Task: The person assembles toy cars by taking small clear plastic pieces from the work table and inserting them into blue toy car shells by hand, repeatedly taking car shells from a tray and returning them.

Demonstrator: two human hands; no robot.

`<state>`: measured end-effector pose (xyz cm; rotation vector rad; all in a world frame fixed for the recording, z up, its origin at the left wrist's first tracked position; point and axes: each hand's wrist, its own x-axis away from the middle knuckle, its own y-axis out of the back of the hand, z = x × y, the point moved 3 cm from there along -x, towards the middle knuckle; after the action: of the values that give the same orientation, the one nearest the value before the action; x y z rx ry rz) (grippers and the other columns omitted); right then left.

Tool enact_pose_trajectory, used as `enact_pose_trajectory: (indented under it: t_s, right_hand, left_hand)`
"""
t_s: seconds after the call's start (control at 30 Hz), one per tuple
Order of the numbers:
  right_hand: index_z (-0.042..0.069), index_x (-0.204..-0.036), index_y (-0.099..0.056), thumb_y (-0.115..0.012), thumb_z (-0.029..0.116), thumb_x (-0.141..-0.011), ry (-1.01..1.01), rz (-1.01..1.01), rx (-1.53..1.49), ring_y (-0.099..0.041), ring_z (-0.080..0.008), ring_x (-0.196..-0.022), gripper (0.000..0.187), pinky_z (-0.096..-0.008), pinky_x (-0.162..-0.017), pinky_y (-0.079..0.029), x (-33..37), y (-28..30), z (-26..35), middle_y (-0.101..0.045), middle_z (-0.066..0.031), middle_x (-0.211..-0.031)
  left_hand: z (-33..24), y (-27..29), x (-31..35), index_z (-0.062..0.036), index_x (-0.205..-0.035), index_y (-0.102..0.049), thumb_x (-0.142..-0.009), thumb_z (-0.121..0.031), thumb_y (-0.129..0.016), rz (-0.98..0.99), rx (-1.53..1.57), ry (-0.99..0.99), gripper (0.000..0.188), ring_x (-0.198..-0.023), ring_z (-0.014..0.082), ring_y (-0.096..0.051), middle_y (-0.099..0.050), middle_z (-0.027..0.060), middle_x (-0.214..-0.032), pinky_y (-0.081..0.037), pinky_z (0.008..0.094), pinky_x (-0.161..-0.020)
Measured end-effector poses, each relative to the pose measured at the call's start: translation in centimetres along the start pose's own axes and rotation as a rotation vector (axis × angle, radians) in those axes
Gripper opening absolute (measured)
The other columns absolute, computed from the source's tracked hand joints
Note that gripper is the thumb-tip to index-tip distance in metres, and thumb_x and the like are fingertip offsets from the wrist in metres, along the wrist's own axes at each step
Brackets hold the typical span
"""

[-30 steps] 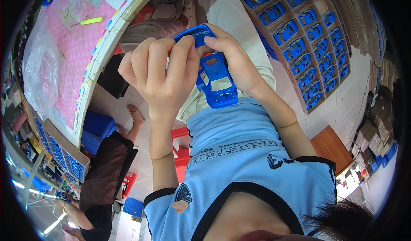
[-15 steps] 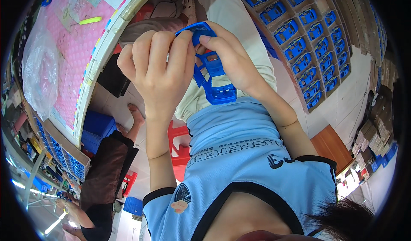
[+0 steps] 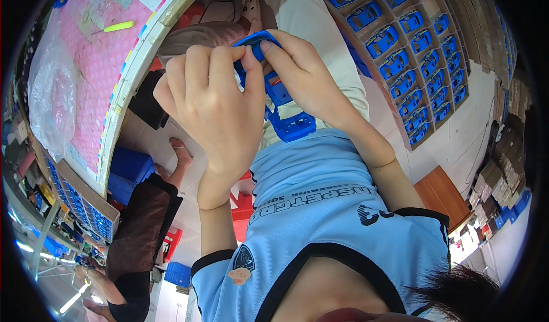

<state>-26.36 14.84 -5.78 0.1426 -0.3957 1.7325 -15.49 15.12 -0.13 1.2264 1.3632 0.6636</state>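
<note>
A blue plastic toy car body point(image 3: 291, 125), with open window gaps, is held up in front of my waist. My right hand point(image 3: 306, 76) is closed round its far right side, the thumb pressed on the top near the far end. My left hand point(image 3: 211, 102) is closed too, its thumb and finger pinched at the far left edge of the body. The back of that hand faces up and covers part of the left side. Whether anything small sits in the pinch is hidden.
To the left is a table with a pink mat point(image 3: 86, 93), a thin tool with a yellow handle point(image 3: 119, 26) and a clear plastic bag point(image 3: 52, 99). A divided cardboard tray point(image 3: 409, 142) of blue car bodies stands at right. Red stools point(image 3: 243, 208) and another person point(image 3: 137, 236) are near.
My left hand has shifted slightly toward the right and turned at the wrist, covering more of the car body. The body has tilted a little; my right hand keeps its hold.
</note>
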Motion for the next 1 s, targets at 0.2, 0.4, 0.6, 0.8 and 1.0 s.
enact_pose_trajectory:
  t_s: [0.2,0.4,0.6,0.8,1.0]
  right_hand:
    - [-0.007,-0.102,-0.049,-0.037,0.016,-0.094,-0.09,0.026,-0.018,-0.063,-0.0189,-0.077,0.027,-0.0297,-0.069,-0.052,0.1,0.1,0.2,-0.062,-0.0157,-0.083]
    - [-0.007,-0.103,-0.048,-0.037,0.016,-0.094,-0.098,0.044,-0.029,-0.063,-0.0206,-0.077,0.027,-0.0305,-0.07,-0.051,0.1,0.0,0.1,-0.063,-0.0167,-0.084]
    - [-0.007,-0.102,-0.048,-0.036,0.016,-0.094,-0.077,0.04,0.036,-0.064,-0.0227,-0.076,0.027,-0.0317,-0.07,-0.049,0.1,0.0,-0.6,-0.063,-0.0187,-0.081]
    - [-0.008,-0.101,-0.048,-0.036,0.016,-0.094,-0.065,0.031,0.047,-0.064,-0.0223,-0.076,0.027,-0.0315,-0.07,-0.05,0.2,-0.1,-0.4,-0.062,-0.0188,-0.081]
    - [-0.008,-0.1,-0.048,-0.038,0.015,-0.094,-0.037,0.03,0.045,-0.064,-0.0207,-0.075,0.026,-0.0294,-0.068,-0.052,0.3,-0.1,-0.3,-0.062,-0.0182,-0.082]
  left_hand:
    - [0.7,-0.3,-0.4,-0.0076,-0.078,-0.057,-0.069,-0.013,-0.069,0.024,0.094,0.089,0.015,-0.075,0.0224,-0.049,-0.05,0.0039,-0.074,-0.035,0.0345,-0.07]
    - [1.3,-1.1,-0.1,-0.0035,-0.083,-0.059,-0.076,-0.006,-0.063,0.038,0.3,0.051,0.009,-0.069,0.0265,-0.054,-0.056,0.0091,-0.074,-0.04,0.0355,-0.063]
    - [1.9,-0.9,-0.1,-0.0012,-0.083,-0.059,-0.077,-0.005,-0.062,0.137,0.384,0.075,0.007,-0.068,0.0273,-0.056,-0.057,0.0109,-0.075,-0.043,0.0355,-0.063]
    - [1.8,-0.6,-0.2,-0.0018,-0.083,-0.059,-0.078,-0.005,-0.061,0.143,0.306,-0.019,0.007,-0.069,0.0272,-0.055,-0.057,0.0112,-0.075,-0.043,0.0355,-0.063]
    - [1.8,-0.7,-0.2,-0.0022,-0.083,-0.058,-0.077,-0.006,-0.061,0.165,0.29,-0.008,0.007,-0.067,0.0274,-0.054,-0.054,0.011,-0.073,-0.042,0.036,-0.062]
